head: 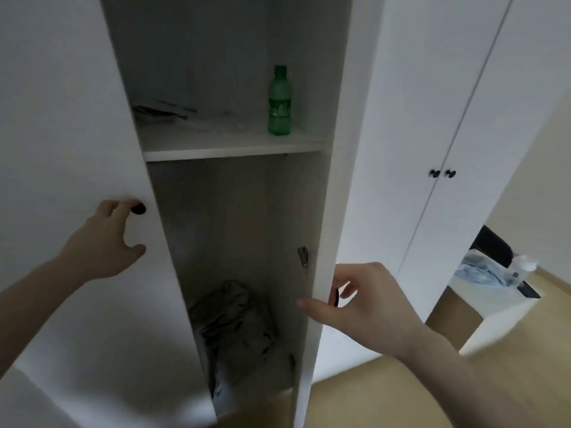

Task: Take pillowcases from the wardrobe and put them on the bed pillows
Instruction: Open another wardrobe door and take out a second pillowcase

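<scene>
The white wardrobe (234,149) stands open in front of me. On its floor lies a crumpled pile of grey patterned fabric, the pillowcases (234,329). My left hand (105,239) is on the left door (77,134), its curled fingertips hooked on the black knob (139,209), thumb spread below. My right hand (361,301) holds the edge of the right door (343,149): the thumb lies on the inner face and the fingers curl behind, by its black knob (334,296). No bed or pillows are in view.
A green plastic bottle (279,101) and some papers (160,111) sit on the upper shelf. To the right are closed white wardrobe doors (441,173), a black chair (494,245) and a white table with blue cloth (482,273). The floor is light wood.
</scene>
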Action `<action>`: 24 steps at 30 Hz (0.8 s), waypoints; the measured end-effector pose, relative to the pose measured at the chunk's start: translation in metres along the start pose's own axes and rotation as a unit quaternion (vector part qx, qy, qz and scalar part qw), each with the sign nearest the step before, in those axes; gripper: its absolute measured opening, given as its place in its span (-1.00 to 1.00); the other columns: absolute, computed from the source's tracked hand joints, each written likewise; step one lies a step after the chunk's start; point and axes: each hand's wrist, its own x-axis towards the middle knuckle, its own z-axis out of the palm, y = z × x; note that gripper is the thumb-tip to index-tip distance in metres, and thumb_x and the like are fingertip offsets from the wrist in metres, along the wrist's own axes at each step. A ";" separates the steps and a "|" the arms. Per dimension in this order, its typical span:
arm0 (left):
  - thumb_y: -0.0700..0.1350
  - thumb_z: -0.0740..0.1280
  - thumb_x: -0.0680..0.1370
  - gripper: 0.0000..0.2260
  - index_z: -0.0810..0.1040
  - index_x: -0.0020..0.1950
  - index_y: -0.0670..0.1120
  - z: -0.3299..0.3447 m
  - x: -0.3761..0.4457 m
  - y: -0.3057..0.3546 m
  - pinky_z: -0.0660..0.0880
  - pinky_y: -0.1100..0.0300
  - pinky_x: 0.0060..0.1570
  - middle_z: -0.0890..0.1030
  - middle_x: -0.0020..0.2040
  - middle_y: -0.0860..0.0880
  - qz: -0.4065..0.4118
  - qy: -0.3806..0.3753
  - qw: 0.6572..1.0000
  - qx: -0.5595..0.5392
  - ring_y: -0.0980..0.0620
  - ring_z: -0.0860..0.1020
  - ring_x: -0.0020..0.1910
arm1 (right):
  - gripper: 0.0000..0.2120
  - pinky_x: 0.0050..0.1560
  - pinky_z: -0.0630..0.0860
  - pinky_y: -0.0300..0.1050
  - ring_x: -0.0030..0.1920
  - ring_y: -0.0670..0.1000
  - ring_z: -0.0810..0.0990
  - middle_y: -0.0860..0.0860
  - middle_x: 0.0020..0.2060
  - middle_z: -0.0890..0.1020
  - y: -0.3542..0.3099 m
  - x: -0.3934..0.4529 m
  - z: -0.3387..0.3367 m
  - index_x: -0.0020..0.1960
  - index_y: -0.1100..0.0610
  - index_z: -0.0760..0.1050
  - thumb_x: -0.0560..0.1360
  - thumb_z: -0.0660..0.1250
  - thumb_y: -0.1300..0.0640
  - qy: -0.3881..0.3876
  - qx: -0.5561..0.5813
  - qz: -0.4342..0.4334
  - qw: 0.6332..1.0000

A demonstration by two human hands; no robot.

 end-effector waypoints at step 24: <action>-0.19 0.49 0.48 -0.58 0.46 0.28 -0.18 0.010 0.009 0.027 0.53 -0.12 -0.04 0.45 0.30 -0.19 -0.044 0.066 0.997 0.010 -0.29 0.57 0.01 | -0.31 0.60 0.20 0.07 0.67 0.06 0.07 0.01 0.66 0.13 -0.017 0.008 0.043 0.56 0.07 0.36 0.48 0.48 0.25 0.193 0.027 -0.135 0.971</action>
